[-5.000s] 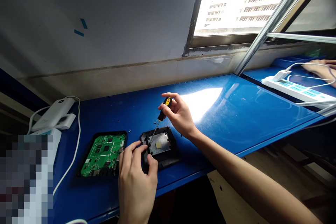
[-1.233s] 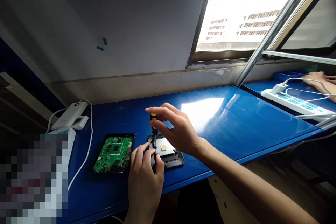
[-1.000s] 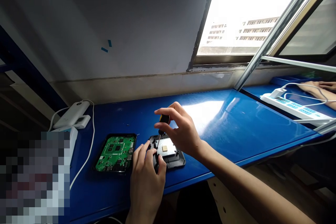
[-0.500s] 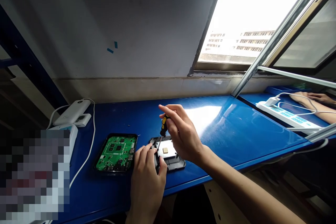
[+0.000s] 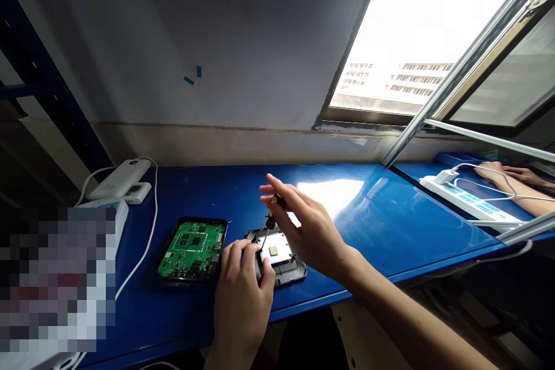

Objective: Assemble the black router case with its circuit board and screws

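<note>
Blue table [image 5: 368, 231] bears a white cable [image 5: 151, 237], circuit board [image 5: 191, 248] and partly hidden shell [image 5: 295, 273].

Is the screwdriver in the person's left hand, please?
No, the right hand holds the screwdriver, while the left hand is at the black cover.

Looking like an electronics workshop or assembly room. Showing a blue tabletop [image 5: 390, 231] along a grey wall [image 5: 260, 40], bearing a bared circuit board [image 5: 193, 250] and a black cover [image 5: 289, 273], with a screwdriver [image 5: 270, 221] gripped over it. Also showing a power strip [image 5: 470, 199] and another person's hands [image 5: 489, 172] beyond a metal frame [image 5: 404, 139]. Getting daylight through a window [image 5: 411, 17] on the right.
</note>
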`<action>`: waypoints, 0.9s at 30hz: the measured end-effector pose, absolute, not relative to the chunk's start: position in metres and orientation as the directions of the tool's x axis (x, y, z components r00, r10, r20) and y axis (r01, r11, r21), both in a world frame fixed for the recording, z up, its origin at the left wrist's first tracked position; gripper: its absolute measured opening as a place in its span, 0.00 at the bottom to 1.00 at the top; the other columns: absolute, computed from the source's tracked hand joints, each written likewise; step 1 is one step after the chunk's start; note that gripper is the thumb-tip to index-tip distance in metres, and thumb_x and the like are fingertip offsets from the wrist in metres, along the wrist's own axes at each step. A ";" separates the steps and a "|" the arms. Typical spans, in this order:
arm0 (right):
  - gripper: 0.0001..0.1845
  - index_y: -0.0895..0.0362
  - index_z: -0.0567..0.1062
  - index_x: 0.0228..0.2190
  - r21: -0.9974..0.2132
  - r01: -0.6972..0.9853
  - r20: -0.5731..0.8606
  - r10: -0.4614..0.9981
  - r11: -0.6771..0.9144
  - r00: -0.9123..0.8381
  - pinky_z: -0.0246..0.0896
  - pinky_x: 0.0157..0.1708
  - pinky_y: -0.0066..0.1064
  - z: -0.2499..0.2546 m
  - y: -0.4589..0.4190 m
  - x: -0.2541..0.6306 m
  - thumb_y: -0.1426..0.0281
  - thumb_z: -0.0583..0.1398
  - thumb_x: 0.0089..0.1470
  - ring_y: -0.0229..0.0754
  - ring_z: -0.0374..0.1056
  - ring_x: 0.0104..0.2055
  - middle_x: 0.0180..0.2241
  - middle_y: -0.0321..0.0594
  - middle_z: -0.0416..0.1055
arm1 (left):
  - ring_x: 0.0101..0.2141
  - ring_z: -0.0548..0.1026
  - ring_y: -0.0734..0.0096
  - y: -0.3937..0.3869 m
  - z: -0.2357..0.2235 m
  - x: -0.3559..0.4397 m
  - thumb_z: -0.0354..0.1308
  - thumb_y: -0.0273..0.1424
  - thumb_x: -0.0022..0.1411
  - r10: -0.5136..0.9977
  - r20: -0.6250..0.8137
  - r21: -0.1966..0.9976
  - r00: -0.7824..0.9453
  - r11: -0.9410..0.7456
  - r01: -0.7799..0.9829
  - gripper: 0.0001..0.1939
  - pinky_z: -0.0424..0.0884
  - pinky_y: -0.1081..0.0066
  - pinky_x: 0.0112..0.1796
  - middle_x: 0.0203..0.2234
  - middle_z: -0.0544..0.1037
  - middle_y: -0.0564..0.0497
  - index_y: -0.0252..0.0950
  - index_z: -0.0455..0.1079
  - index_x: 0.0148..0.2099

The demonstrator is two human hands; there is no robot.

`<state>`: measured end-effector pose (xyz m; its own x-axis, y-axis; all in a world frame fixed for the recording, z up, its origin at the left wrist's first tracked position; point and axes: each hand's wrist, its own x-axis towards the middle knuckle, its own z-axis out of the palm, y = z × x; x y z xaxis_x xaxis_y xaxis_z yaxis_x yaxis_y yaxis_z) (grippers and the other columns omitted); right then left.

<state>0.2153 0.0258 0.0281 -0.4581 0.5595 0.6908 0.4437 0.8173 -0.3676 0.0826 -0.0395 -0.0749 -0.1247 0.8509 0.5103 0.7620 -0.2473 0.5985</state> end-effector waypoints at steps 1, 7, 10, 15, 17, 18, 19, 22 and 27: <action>0.23 0.50 0.63 0.63 -0.346 0.452 0.704 0.546 0.822 -0.454 0.75 0.40 0.35 0.028 0.027 0.216 0.70 0.56 0.68 0.41 0.75 0.41 0.45 0.44 0.75 | 0.50 0.73 0.52 -0.039 -0.075 0.082 0.53 0.31 0.67 0.851 0.511 0.598 -0.124 -0.248 0.762 0.06 0.74 0.52 0.49 0.44 0.76 0.44 0.38 0.70 0.44; 0.15 0.56 0.72 0.53 -0.268 0.541 0.726 0.537 0.797 -0.430 0.71 0.28 0.30 0.028 0.025 0.214 0.67 0.54 0.69 0.38 0.71 0.31 0.40 0.45 0.71 | 0.49 0.72 0.52 -0.040 -0.076 0.082 0.53 0.31 0.67 0.852 0.511 0.593 -0.116 -0.251 0.765 0.05 0.73 0.52 0.49 0.44 0.75 0.44 0.39 0.69 0.43; 0.22 0.55 0.63 0.62 -0.334 0.502 0.688 0.571 0.798 -0.449 0.75 0.40 0.36 0.030 0.025 0.212 0.73 0.47 0.70 0.43 0.74 0.46 0.51 0.51 0.70 | 0.50 0.73 0.52 -0.040 -0.076 0.082 0.53 0.31 0.67 0.854 0.507 0.592 -0.115 -0.248 0.767 0.05 0.74 0.52 0.49 0.44 0.75 0.44 0.39 0.70 0.43; 0.20 0.56 0.72 0.55 -0.229 0.550 0.741 0.511 0.803 -0.437 0.71 0.29 0.28 0.028 0.033 0.211 0.60 0.59 0.66 0.36 0.70 0.28 0.35 0.40 0.73 | 0.50 0.72 0.52 -0.040 -0.076 0.082 0.52 0.32 0.68 0.854 0.508 0.586 -0.115 -0.245 0.772 0.06 0.74 0.51 0.48 0.44 0.75 0.44 0.38 0.69 0.43; 0.22 0.59 0.75 0.49 -0.170 0.608 0.744 0.506 0.775 -0.436 0.68 0.24 0.27 0.028 0.032 0.211 0.55 0.58 0.65 0.34 0.67 0.25 0.34 0.41 0.72 | 0.49 0.72 0.52 -0.040 -0.076 0.082 0.52 0.31 0.67 0.849 0.515 0.582 -0.114 -0.249 0.774 0.06 0.74 0.50 0.48 0.44 0.75 0.44 0.38 0.69 0.43; 0.21 0.60 0.75 0.50 -0.164 0.621 0.735 0.515 0.766 -0.441 0.69 0.24 0.28 0.029 0.031 0.211 0.57 0.56 0.67 0.35 0.69 0.26 0.36 0.44 0.72 | 0.49 0.72 0.52 -0.040 -0.076 0.083 0.52 0.31 0.67 0.847 0.518 0.580 -0.114 -0.250 0.775 0.06 0.74 0.50 0.48 0.44 0.75 0.44 0.38 0.69 0.43; 0.20 0.62 0.73 0.52 -0.176 0.621 0.722 0.529 0.764 -0.446 0.71 0.27 0.30 0.030 0.029 0.211 0.60 0.54 0.69 0.38 0.72 0.30 0.40 0.48 0.73 | 0.49 0.72 0.52 -0.040 -0.077 0.083 0.52 0.31 0.67 0.846 0.521 0.579 -0.115 -0.251 0.776 0.06 0.74 0.50 0.48 0.44 0.75 0.44 0.38 0.69 0.43; 0.20 0.63 0.66 0.60 -0.260 0.563 0.696 0.556 0.785 -0.454 0.76 0.41 0.35 0.034 0.027 0.210 0.73 0.48 0.70 0.44 0.76 0.46 0.51 0.56 0.73 | 0.50 0.72 0.52 -0.039 -0.077 0.083 0.53 0.31 0.67 0.843 0.525 0.577 -0.117 -0.252 0.777 0.06 0.74 0.50 0.48 0.44 0.75 0.43 0.38 0.69 0.43; 0.17 0.58 0.76 0.50 -0.283 0.557 0.735 0.550 0.781 -0.396 0.72 0.29 0.27 0.035 0.029 0.211 0.63 0.63 0.63 0.36 0.73 0.29 0.34 0.41 0.76 | 0.50 0.72 0.52 -0.039 -0.078 0.082 0.52 0.31 0.67 0.838 0.534 0.571 -0.113 -0.259 0.779 0.06 0.75 0.50 0.48 0.44 0.75 0.43 0.37 0.69 0.43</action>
<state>0.2105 0.0293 0.0349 -0.3964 0.5497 0.7353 0.5572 0.7806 -0.2832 0.0821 -0.0392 -0.0777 -0.1129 0.8379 0.5340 0.7790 -0.2590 0.5711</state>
